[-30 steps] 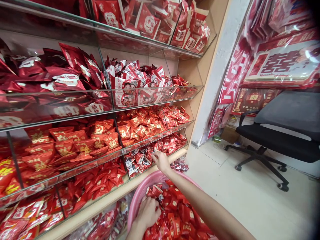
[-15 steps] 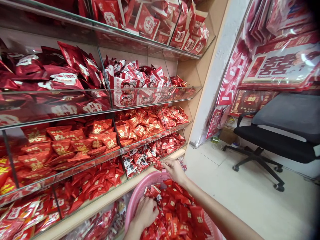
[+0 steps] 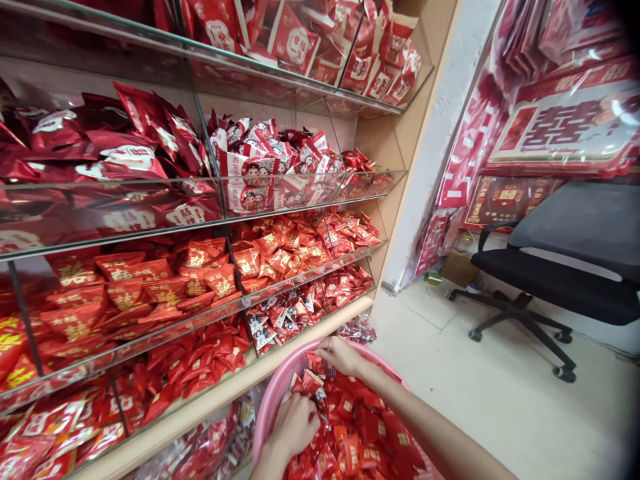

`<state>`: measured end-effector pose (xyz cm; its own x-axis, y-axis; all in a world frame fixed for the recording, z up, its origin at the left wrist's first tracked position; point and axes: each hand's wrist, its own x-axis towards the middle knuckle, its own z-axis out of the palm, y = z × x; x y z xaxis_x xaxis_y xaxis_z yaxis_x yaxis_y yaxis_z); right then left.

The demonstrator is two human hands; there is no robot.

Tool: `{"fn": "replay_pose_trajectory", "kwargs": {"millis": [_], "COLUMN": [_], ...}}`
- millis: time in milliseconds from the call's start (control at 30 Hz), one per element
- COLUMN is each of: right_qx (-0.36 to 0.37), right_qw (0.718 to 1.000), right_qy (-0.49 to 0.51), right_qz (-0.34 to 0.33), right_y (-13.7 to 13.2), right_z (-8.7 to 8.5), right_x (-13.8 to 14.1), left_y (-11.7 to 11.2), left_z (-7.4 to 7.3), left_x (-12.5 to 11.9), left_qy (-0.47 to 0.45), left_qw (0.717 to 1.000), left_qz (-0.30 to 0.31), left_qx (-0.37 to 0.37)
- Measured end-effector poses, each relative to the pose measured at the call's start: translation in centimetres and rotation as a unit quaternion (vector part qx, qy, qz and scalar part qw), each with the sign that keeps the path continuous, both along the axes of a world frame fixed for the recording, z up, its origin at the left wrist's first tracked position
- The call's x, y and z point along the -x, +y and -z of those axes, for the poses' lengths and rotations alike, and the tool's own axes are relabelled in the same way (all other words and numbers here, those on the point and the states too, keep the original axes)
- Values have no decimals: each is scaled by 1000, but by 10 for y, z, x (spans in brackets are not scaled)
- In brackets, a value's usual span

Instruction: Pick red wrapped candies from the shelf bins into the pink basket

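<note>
A pink plastic basket (image 3: 265,407) stands in front of me, full of small red wrapped packets (image 3: 360,427) with gold print. Inside its left side, my left hand (image 3: 295,423) has its fingers curled down; whatever they hold, if anything, is hidden. My right hand (image 3: 341,355) is over the far rim, pinching a small red candy packet (image 3: 315,363). Just below that packet lie several red-and-white packets (image 3: 309,382) with black-and-white figures. Similar candies (image 3: 280,323) fill the lowest right shelf compartment beyond the basket.
Glass-fronted shelves (image 3: 165,230) of red packets rise ahead and to the left, with a wooden ledge (image 3: 200,413) along the bottom. Bagged goods (image 3: 210,433) sit under the ledge. An office chair (image 3: 560,273) stands at right beside hanging red decorations (image 3: 560,133).
My right hand has drawn back from the lowest shelf compartment to the basket's far side, bringing the candy packet over the basket. My left hand has barely moved.
</note>
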<state>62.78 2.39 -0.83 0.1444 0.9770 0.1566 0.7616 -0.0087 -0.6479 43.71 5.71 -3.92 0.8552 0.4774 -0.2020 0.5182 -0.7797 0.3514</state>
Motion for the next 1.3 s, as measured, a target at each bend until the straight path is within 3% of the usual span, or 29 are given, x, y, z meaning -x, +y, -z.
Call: {"fn": "replay_pose_trajectory", "kwargs": {"millis": [267, 400, 700, 867, 1067, 1300], "right_qx": [-106, -96, -119, -159, -193, -107], "right_qw": [973, 966, 960, 955, 960, 991], "right_qy": [41, 58, 71, 82, 116, -43], "right_qz": [201, 235, 245, 236, 168, 68], "right_y": [33, 54, 73, 57, 7, -30], "right_z": [-34, -43, -36, -41, -51, -33], "right_x": [6, 4, 0, -2, -6, -10], "left_y": [-1, 0, -1, 0, 0, 1], "left_z": [-2, -1, -3, -2, -1, 2], "left_x": [0, 0, 0, 1, 0, 0], "left_qy": [-7, -9, -14, -15, -15, -23], "left_qw": [1000, 1000, 1000, 1000, 1000, 1000], "left_qz": [0, -3, 12, 9, -5, 5], "left_qx": [7, 3, -8, -5, 10, 17]}}
